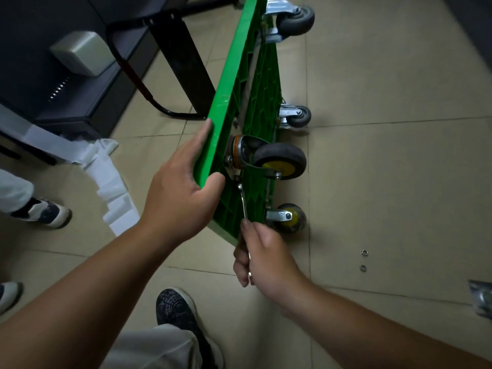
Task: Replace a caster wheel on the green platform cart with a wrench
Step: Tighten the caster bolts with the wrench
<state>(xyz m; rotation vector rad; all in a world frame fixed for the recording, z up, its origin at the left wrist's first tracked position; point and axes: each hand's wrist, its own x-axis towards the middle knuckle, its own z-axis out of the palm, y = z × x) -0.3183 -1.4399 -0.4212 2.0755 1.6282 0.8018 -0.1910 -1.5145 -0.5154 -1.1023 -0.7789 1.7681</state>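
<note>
Cart [218,123]: stood on edge; left hand [181,187] clamps its rim, thumb under, fingers over. Wrench [242,201]: gripped in the closed right hand [263,257], head at a bolt [236,178] just above that hand, beside the caster wheel [279,161]. Metal rings [364,253]: two, loose on the floor, well right of the right hand. Likely risks: wrench slipping off the bolt, knuckles hitting ribs; cart toppling if the left grip slackens; rings kicked astray.

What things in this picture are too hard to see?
Head view:
- The wrench tip: small and dim against the cart, so what it grips is unclear.
- Its handle: hidden inside the right hand.
- Two tiny rings on the floor: too small to name.
- A silvery thing: cut off by the right edge.
</note>
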